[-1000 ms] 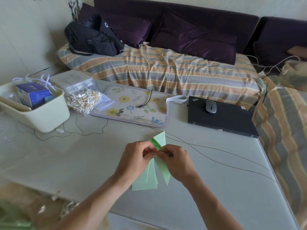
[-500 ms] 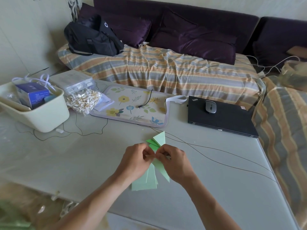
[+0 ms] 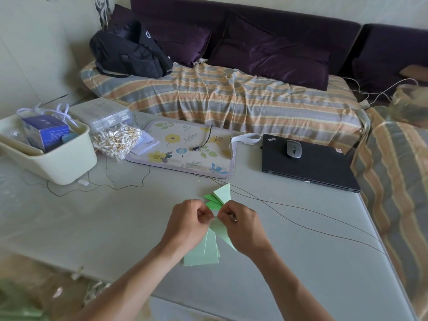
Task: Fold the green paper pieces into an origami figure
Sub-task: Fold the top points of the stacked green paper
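Head view:
Left hand (image 3: 187,224): fingers curling tight, pinching the green paper (image 3: 217,200) at its middle.
Right hand (image 3: 240,228): fingers closing narrow on the same paper, thumb tips of both hands nearly touching.
Paper position: sitting over the table (image 3: 115,228), near its front edge; pale flaps are hanging below the hands, pointed tips are showing above.
Obstruction: both hands are covering the paper's centre.
Surroundings: thin cables (image 3: 301,212) are running just behind the paper; laptop (image 3: 308,163) with mouse (image 3: 294,148) lying well apart at right; flowered mat (image 3: 185,149) and cream bin (image 3: 53,156) standing beyond.
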Tool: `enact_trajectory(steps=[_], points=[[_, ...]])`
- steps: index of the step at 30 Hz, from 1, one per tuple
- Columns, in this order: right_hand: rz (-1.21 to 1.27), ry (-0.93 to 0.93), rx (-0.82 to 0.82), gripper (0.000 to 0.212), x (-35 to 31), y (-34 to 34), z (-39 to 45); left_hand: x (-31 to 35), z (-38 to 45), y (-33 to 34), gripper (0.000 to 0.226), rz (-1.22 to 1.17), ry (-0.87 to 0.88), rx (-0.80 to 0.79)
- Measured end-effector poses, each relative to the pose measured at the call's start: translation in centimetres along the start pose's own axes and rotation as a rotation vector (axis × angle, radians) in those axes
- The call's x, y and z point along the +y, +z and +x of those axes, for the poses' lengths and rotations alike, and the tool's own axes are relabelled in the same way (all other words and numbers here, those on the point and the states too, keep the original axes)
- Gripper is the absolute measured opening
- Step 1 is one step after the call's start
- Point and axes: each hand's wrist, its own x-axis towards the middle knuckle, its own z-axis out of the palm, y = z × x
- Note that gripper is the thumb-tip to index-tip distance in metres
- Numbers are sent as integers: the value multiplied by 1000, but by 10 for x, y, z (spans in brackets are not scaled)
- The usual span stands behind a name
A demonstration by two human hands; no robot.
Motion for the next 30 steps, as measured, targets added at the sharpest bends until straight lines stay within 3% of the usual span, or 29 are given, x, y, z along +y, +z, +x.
enact_trajectory(steps=[3,11,30], points=[[23,-18,-11,12,2,-1,0,1,-1,-1,8,2,50,-54],[79,98,-8,15,-3,-4,1,4,-2,-4,13,3,33,7],[81,228,3,14,-1,-9,3,-1,0,0,10,-35,47,-29]])
